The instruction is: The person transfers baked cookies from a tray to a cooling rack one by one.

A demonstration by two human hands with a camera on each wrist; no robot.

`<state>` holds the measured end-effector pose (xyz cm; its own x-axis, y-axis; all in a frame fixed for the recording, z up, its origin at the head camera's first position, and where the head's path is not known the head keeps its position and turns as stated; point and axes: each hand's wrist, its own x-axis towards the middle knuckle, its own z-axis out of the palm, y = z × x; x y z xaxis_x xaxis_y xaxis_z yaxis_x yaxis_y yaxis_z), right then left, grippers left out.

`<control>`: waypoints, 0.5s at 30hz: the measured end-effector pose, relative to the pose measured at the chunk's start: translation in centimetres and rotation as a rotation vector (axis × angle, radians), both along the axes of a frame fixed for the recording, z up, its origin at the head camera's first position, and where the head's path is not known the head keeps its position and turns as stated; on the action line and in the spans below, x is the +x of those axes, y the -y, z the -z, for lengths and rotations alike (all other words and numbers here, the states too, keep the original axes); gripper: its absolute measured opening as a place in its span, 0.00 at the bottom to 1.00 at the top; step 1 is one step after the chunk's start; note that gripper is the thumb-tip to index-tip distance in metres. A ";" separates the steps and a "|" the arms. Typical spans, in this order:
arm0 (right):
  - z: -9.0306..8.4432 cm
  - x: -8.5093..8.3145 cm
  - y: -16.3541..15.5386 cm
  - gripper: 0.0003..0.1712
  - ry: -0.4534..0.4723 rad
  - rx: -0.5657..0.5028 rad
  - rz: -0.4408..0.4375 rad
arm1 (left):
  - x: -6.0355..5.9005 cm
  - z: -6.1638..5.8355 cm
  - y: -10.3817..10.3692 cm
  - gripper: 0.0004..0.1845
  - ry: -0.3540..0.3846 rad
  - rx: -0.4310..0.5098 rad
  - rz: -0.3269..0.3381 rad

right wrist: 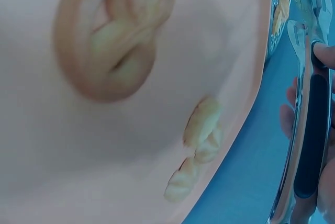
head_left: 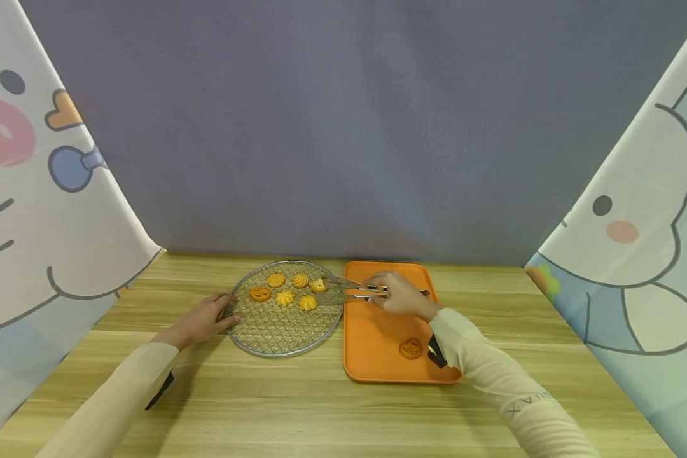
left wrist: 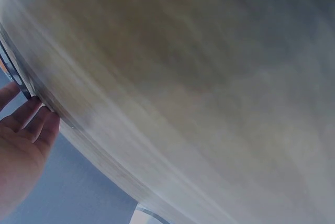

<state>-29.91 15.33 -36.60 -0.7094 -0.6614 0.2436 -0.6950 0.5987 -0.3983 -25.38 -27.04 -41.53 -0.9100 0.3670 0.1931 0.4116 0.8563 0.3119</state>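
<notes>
My right hand (head_left: 397, 294) grips metal serving tongs (head_left: 329, 298) with dark grip pads, above an orange tray (head_left: 372, 364). The tongs reach left over the edge of a round wire rack (head_left: 280, 327), their tips around a golden piped cookie (head_left: 318, 285). In the right wrist view the tongs (right wrist: 314, 130) have slotted, fork-like ends. My left hand (head_left: 208, 316) rests at the rack's left rim, fingers extended; the left wrist view shows its fingertips against the rim. Beside the tongs lie several piped cookies (head_left: 284, 298) and a brown smiley-shaped cookie (head_left: 260, 293).
A smiley-shaped cookie (head_left: 411, 348) lies on the tray near its front. Smaller cookies (right wrist: 204, 122) lie by the tray's rim in the right wrist view, mostly hidden by my hand in the head view. The wooden table (head_left: 263, 407) meets a grey backdrop (head_left: 343, 159) behind.
</notes>
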 end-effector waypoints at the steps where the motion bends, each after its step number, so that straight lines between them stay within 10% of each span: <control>1: 0.0 0.0 -0.3 0.18 -0.003 0.002 0.001 | 0.0 0.0 0.0 0.26 -0.001 0.000 0.001; 15: -0.2 1.0 -4.6 0.21 0.048 -0.016 0.101 | 0.0 0.0 0.0 0.26 -0.001 -0.006 0.002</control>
<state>-28.92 19.88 -36.36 -0.7834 -0.5823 0.2174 -0.6112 0.6579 -0.4399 -25.43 -27.01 -41.53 -0.9090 0.3701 0.1917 0.4136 0.8575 0.3059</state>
